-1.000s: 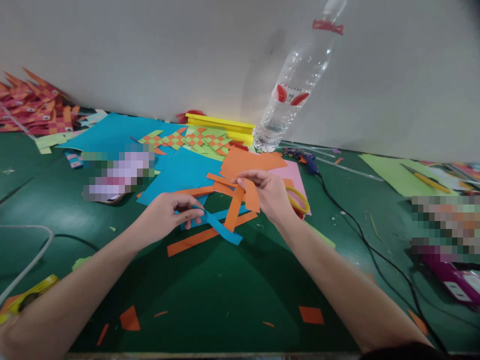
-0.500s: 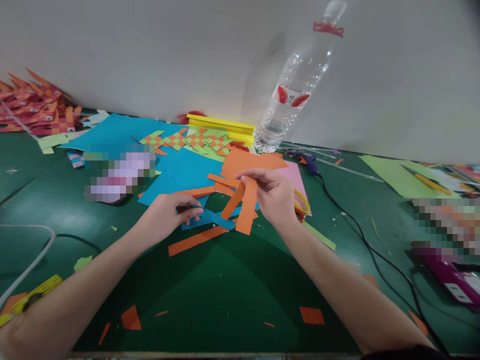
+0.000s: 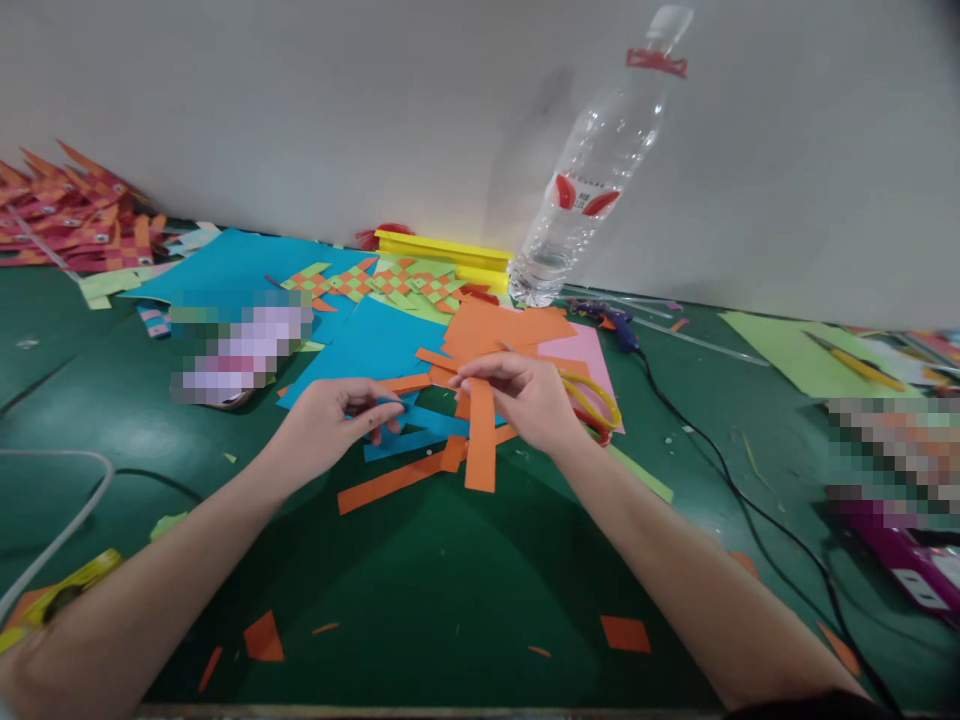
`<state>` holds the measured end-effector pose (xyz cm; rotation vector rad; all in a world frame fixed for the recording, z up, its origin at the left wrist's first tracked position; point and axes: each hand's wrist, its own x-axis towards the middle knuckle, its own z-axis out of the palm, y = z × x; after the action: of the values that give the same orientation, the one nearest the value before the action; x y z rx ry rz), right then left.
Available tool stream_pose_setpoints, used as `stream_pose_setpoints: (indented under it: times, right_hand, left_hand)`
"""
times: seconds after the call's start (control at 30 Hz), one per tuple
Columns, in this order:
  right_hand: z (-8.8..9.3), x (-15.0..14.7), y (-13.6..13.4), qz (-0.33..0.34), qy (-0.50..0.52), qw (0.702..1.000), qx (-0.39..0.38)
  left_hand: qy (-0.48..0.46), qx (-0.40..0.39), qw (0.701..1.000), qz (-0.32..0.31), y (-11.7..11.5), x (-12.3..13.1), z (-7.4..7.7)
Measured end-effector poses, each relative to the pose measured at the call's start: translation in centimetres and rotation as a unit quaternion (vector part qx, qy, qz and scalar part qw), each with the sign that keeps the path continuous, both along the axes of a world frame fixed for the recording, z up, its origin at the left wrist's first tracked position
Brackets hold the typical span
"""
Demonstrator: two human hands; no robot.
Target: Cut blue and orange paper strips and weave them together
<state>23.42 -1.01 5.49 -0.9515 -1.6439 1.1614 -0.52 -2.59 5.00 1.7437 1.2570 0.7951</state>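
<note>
Near the middle, my left hand point(image 3: 337, 420) pinches the left end of a blue paper strip point(image 3: 431, 420) that points to the right. To its right, my right hand point(image 3: 525, 395) grips a folded orange paper strip point(image 3: 481, 440), whose broad end hangs down beside the blue one. Beneath them another orange strip point(image 3: 390, 482) lies slanted on the green table point(image 3: 442, 610). Yellow-handled scissors point(image 3: 609, 400) are partly hidden behind my right hand. Blue sheets point(image 3: 360, 345) and an orange sheet point(image 3: 499, 328) lie just behind the hands.
A clear bottle point(image 3: 585, 170) leans at the wall. Woven paper pieces point(image 3: 409, 282) lie before a yellow strip point(image 3: 442, 255). A phone point(image 3: 244, 350) is at left. A glue gun point(image 3: 611, 322) trails a black cable point(image 3: 705, 440) along the right side.
My right hand has moved slightly left and down, bringing the folded orange strip over the blue strip's end. More of the scissors shows. My left hand has barely moved.
</note>
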Motion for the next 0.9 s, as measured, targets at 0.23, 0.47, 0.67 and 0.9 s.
stream_pose_setpoints:
  times: [0.23,0.47,0.67,0.9]
  right_hand:
    - [0.6,0.2,-0.3,0.127,-0.039,0.991,-0.002]
    - [0.2,-0.8,-0.3,0.104,0.120,0.965,-0.209]
    - [0.0,-1.7,-0.9,0.037,0.143,0.944,-0.297]
    - [-0.3,-1.8,-0.8,-0.023,0.136,0.958,-0.252]
  left_hand:
    - [-0.048,0.001,0.997,0.067,0.1,-0.1,0.4]
    - [-0.051,0.037,0.991,0.115,-0.1,0.1,0.9]
    - [-0.049,0.038,0.989,0.131,-0.4,0.1,1.2]
    - [-0.086,0.016,0.986,0.141,-0.3,0.1,1.1]
